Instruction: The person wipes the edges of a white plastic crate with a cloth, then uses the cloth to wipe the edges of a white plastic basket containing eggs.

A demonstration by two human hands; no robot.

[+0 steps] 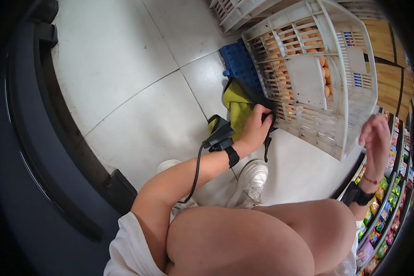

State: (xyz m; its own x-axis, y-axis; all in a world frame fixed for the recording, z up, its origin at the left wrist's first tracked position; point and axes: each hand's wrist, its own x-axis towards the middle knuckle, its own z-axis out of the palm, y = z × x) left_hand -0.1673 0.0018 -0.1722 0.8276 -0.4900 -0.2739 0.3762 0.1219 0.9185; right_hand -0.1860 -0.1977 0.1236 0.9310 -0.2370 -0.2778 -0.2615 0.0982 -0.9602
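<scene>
My left hand [257,126] is closed on the dark edge of a yellow-green and black cloth item [239,110], which hangs just above the floor beside a white crate. A black device with a cable is strapped at my left wrist. My right hand [376,133] is raised at the right, near the crate's lower right corner, with its fingers bent and touching nothing that I can see; the fingers are somewhat blurred. The white plastic crate [308,83] holds several brown eggs [325,76], seen through its slats.
Against the crate's left side stands a blue plastic tray [238,62]. Another white crate [230,14] is at the top. Shelves of colourful packets [382,216] line the right edge, and a dark cabinet [55,161] fills the left. White shoes [253,179] are on the tiled floor [142,106].
</scene>
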